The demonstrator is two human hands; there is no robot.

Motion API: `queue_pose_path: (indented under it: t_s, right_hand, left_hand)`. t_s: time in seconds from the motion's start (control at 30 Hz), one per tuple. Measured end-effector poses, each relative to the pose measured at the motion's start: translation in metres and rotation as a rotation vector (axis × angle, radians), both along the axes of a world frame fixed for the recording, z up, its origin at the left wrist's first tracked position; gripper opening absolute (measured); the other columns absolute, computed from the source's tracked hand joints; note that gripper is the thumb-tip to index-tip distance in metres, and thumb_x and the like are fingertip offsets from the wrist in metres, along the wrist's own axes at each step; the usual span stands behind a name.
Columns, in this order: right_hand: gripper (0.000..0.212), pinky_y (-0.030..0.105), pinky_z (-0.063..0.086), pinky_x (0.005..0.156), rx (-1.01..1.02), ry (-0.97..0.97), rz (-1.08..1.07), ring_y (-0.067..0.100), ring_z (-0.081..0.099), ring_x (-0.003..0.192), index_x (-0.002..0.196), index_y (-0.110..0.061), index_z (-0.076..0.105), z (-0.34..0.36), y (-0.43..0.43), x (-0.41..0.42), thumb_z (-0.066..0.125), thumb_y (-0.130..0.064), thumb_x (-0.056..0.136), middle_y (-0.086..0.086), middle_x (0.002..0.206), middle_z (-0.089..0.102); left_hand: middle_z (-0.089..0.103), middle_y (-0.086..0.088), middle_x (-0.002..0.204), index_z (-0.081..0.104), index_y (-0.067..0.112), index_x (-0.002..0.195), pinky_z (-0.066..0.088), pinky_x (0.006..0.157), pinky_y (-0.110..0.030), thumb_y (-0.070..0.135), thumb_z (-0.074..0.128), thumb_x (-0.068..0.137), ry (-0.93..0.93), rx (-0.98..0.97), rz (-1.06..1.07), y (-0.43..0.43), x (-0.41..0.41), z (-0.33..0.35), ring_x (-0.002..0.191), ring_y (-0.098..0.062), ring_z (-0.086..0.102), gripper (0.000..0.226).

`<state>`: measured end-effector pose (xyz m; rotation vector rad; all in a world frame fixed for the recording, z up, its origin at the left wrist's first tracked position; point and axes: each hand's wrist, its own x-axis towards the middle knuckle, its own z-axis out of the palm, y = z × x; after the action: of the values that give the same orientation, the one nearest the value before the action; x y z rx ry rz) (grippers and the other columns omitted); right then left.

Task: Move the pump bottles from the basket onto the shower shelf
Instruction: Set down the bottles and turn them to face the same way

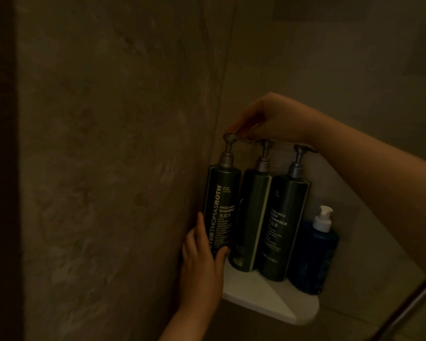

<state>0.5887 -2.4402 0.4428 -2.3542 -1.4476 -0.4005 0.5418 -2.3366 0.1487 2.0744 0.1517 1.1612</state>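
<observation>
Nearly done: three dark pump bottles upright on the white corner shower shelf point(268, 299) beside a blue bottle point(312, 257). Left hand point(202, 262) gripping the shampoo bottle point(221, 207) low, right hand point(268, 119) fingers pinching its pump (apparently, in dim light). Basket unseen.

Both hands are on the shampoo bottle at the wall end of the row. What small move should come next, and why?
Probably let go with both hands. The shampoo bottle appears upright on the shelf beside two matching bottles; the left hand grips its base and the right hand touches its pump, so it seems placed.
</observation>
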Motion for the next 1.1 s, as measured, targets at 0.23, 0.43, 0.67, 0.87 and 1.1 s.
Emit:
queue_pose_path:
  t_s: [0.23, 0.43, 0.67, 0.87, 1.1]
  right_hand:
    - [0.025, 0.000, 0.041, 0.064, -0.015, -0.044, -0.005, -0.015, 0.061, 0.071, 0.103, -0.024, 0.072, 0.000, 0.000, 0.000, 0.069, -0.010, 0.082, -0.015, 0.088, 0.072]
    - [0.023, 0.000, 0.039, 0.066, -0.041, -0.166, -0.028, -0.013, 0.057, 0.070, 0.101, -0.025, 0.073, 0.000, 0.005, -0.001, 0.071, -0.017, 0.080, -0.014, 0.085, 0.068]
    - [0.025, -0.002, 0.036, 0.063, -0.017, -0.217, -0.014, -0.022, 0.053, 0.067, 0.093, -0.038, 0.067, -0.003, 0.005, 0.000, 0.072, -0.018, 0.080, -0.022, 0.078, 0.062]
    - [0.025, 0.001, 0.040, 0.069, -0.008, -0.262, 0.007, -0.020, 0.054, 0.070, 0.096, -0.038, 0.068, -0.006, 0.007, 0.000, 0.072, -0.019, 0.079, -0.023, 0.080, 0.061]
    - [0.023, -0.001, 0.035, 0.063, 0.016, -0.279, 0.027, -0.021, 0.053, 0.069, 0.099, -0.030, 0.071, -0.009, 0.005, 0.000, 0.073, -0.017, 0.079, -0.025, 0.076, 0.057]
  left_hand:
    - [0.020, 0.001, 0.147, -0.024, 0.041, 0.134, 0.022, 0.095, -0.018, 0.045, 0.046, 0.090, 0.000, 0.008, 0.004, 0.001, 0.001, 0.000, 0.130, -0.011, 0.024, 0.083]
    - [0.020, 0.003, 0.146, -0.023, 0.041, 0.134, 0.022, 0.093, -0.017, 0.045, 0.045, 0.089, -0.005, 0.000, 0.005, -0.001, -0.001, 0.001, 0.130, -0.009, 0.023, 0.082]
    - [0.021, 0.004, 0.146, -0.020, 0.041, 0.136, 0.019, 0.096, -0.017, 0.043, 0.049, 0.089, -0.023, -0.014, 0.006, -0.002, -0.003, 0.002, 0.130, -0.008, 0.021, 0.084]
    - [0.026, 0.002, 0.144, -0.014, 0.044, 0.135, 0.022, 0.097, -0.020, 0.041, 0.057, 0.086, -0.053, -0.028, 0.043, -0.007, -0.006, 0.004, 0.128, -0.010, 0.027, 0.087]
    - [0.032, -0.002, 0.141, -0.005, 0.039, 0.138, 0.028, 0.097, -0.023, 0.037, 0.065, 0.082, -0.052, 0.010, 0.083, -0.010, -0.009, 0.006, 0.127, -0.015, 0.033, 0.089]
